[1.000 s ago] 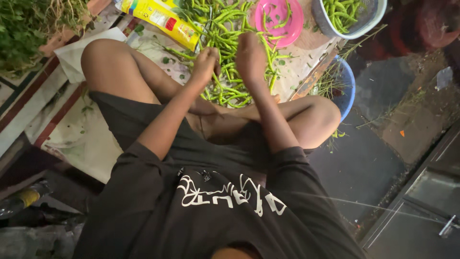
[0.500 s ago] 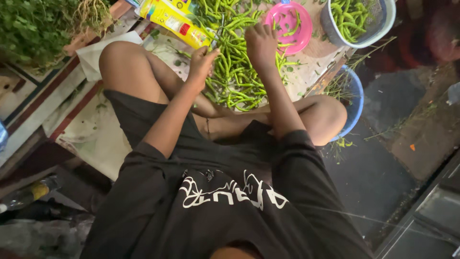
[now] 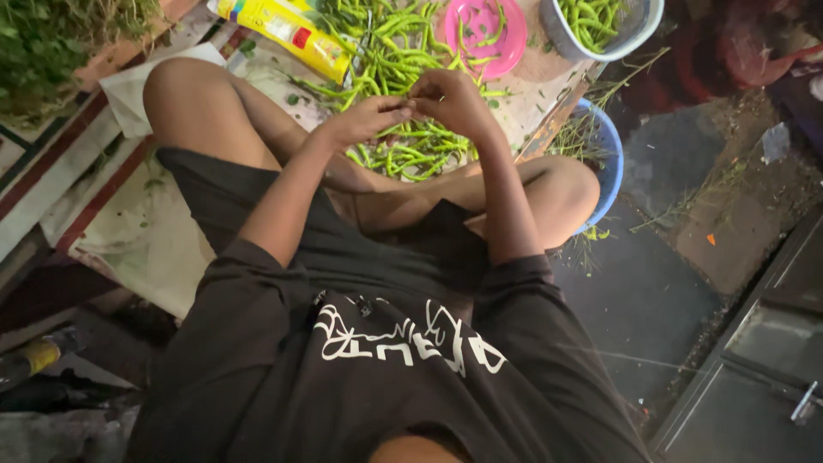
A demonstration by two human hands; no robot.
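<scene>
Seated cross-legged on a pale ground sheet (image 3: 146,231), the person works over a pile of green chillies (image 3: 403,77).

Hands: the left hand (image 3: 364,120) and right hand (image 3: 450,99) are brought together above the near edge of the pile, fingertips meeting. Both look pinched on one small item between them, probably a single chilli, though the item itself is hidden by the fingers (cannot confirm from this view).

Step in hand, as judged: picking over the chillies one at a time, likely pinching off a stalk. The next move calls for a firm grip on the pod with one hand, a short twist or pull with the other, then a drop into one of the containers ahead.

Chillies: long, slim, bright green, lying loose and crossed in a heap directly in front of the shins. A few lie in the pink plastic basket (image 3: 489,34) beyond the pile; more fill the pale blue tub (image 3: 639,26) to its right.

Surroundings: yellow packet (image 3: 283,34) just left of the pile; blue basin (image 3: 609,150) beside the right knee; leafy greens (image 3: 51,43) at far left.
</scene>
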